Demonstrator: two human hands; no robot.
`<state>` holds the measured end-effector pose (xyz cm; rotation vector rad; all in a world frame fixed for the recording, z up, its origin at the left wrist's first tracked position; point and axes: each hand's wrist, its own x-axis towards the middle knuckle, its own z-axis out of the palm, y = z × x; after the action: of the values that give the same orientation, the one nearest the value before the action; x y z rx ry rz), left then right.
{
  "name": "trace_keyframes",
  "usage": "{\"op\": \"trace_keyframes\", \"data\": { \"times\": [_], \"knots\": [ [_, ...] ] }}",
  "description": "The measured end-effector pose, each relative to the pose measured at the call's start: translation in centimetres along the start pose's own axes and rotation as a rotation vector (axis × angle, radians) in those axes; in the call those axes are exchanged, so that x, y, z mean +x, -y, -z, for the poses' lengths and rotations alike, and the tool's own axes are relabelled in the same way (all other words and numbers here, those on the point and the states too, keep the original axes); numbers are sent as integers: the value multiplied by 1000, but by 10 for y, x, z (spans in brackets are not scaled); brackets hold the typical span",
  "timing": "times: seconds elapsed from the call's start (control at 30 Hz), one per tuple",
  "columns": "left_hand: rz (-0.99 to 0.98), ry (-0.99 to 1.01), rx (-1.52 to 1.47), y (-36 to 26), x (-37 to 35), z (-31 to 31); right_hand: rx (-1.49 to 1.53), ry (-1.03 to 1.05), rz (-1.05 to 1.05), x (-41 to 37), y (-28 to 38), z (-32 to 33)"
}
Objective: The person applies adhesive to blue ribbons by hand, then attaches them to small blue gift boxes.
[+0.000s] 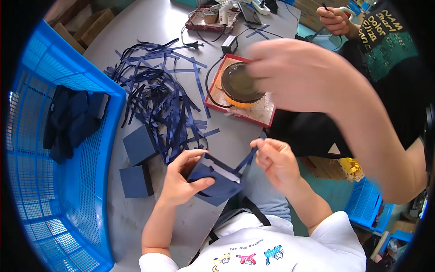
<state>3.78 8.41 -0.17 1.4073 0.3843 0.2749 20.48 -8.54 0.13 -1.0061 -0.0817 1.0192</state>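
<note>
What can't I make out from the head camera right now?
All in the head view:
Co-worker's hand: fingers smeared by motion blur.
Pot: part of its right side, covered by that hand.
Left hand: some fingertips, hidden behind the box it holds.
Dark items in the basket: overlapping, so uncountable.
Basket: far left, cut off by the lens's dark edge.

Navy box (pixel 223 187), navy ribbon (pixel 248 158)

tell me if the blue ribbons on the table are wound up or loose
Loose: the ribbons lie in a tangled heap, with single strips straying across the grey table.
</note>
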Motion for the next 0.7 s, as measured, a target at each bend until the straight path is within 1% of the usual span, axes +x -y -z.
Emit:
{"op": "trace_keyframes", "data": {
  "times": [0.07,0.1,0.13,0.17,0.2,0.23,0.27,0.3,0.33,0.37,0.4,0.43,0.5,0.53,0.6,0.63,0.67,0.7],
  "knots": [
    [50,-44,-7,4,-5,11,-56,-39,73,8,6,8],
    [74,-50,37,7,-8,17,-58,-40,73,7,17,-13],
    [102,-59,79,9,-12,22,670,-499,-381,93,19,-114],
    [159,-78,84,9,-16,25,1398,-951,-838,151,27,-189],
    [164,-82,80,11,-18,28,2132,-1394,-1299,137,34,-195],
    [178,-84,109,13,-21,31,2033,-1478,-1468,154,17,-208],
    [192,-86,138,15,-23,32,1921,-1557,-1635,168,-2,-208],
    [199,-91,133,16,-24,32,1916,-1571,-1634,180,-17,-204],
    [197,-75,139,17,-24,31,1568,-1246,-1083,125,-18,-131],
    [195,-59,145,18,-24,29,1174,-898,-589,82,-12,-65],
    [192,-49,152,18,-23,26,752,-529,-139,30,5,17],
    [196,-54,145,19,-22,24,309,-145,278,31,-3,32],
    [151,97,224,23,-19,20,359,-123,190,36,5,35],
    [141,106,196,24,-18,15,198,-197,248,35,9,32],
    [107,140,210,27,-14,10,131,-188,280,38,9,40],
    [75,171,229,28,-12,8,71,-175,309,40,9,48],
    [58,185,213,27,-10,4,110,-50,259,41,14,50],
    [56,185,210,28,-7,0,107,-51,260,41,15,47]
  ]
}}
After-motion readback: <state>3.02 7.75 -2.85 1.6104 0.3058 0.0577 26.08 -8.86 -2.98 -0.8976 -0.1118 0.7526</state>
